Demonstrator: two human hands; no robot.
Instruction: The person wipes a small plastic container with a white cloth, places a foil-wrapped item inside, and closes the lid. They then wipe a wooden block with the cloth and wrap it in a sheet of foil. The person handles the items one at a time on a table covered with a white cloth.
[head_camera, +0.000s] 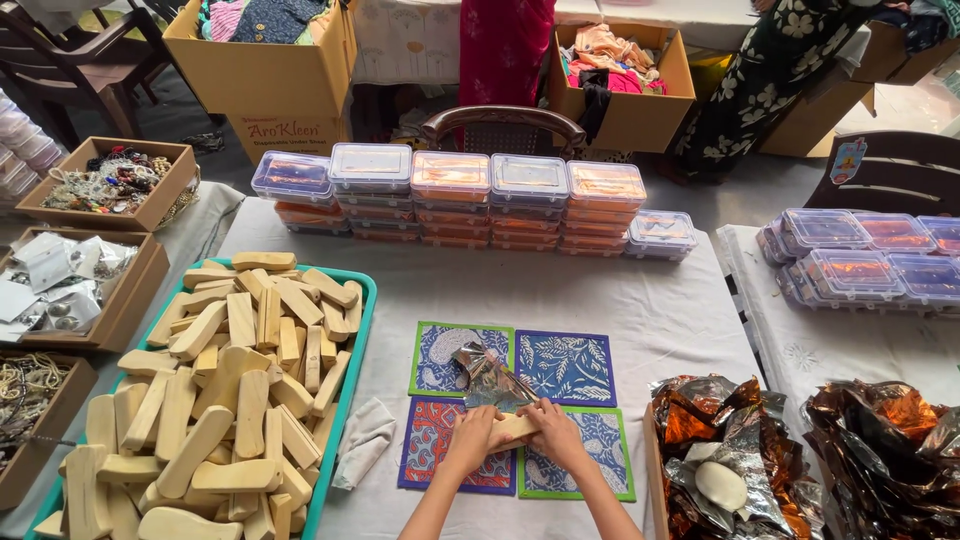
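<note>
Both hands are working over a set of four patterned cloth squares (515, 405) laid two by two on the white-covered desk (620, 300). The left hand (470, 440) and right hand (553, 432) are closing together on one pale wooden block (513, 427), each gripping one end of it. A crumpled sheet of silver foil (488, 380) is lying just beyond the block, touching it, over the middle of the squares.

Judged from the layout, the wrapping of this block is only starting: the foil is sitting open and is not yet folded around the wood.

To the left of the squares, a teal tray (355, 375) is holding a large heap of bare wooden blocks (225, 390), which suggests much work remains. A folded white cloth (364, 440) is lying between the tray and the squares. To the right of the squares, piles of copper-coloured foil (720, 450) are resting in a box, with a pale oval piece (720, 485) among them. Beyond the squares, stacks of clear lidded boxes (450, 200) are standing in a row.
</note>
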